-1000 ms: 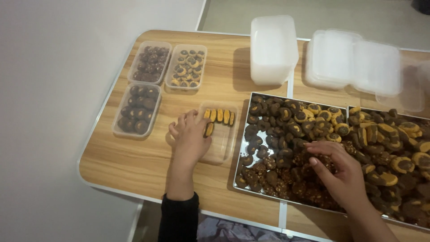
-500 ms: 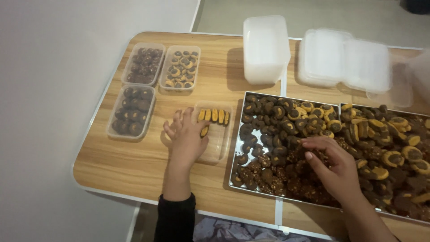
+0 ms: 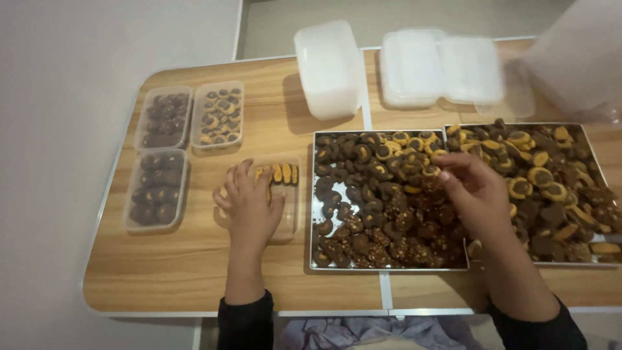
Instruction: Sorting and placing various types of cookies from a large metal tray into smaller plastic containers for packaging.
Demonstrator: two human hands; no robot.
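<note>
While I watch from the head view, the wooden table (image 3: pixel 194 272) carries two metal trays; the left tray (image 3: pixel 313 201) sits mid-table, heaped with chocolate cookies (image 3: pixel 376 214). Near the left edge, the left hand (image 3: pixel 249 204) rests flat, fingers slightly spread, on a clear container (image 3: pixel 290 214) (row of cookies inside). Right hand (image 3: pixel 473 194), fingertips pinched together, touches the cookies; I cannot tell whether one is gripped.

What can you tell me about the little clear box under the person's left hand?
The clear box is a shallow rectangular tub of see-through plastic, lidless, lying flat on the wooden table just left of the metal tray. A short row of orange-and-brown cookies stands on edge along its far end; the rest looks mostly unfilled. The left hand rests over its near part.
</note>
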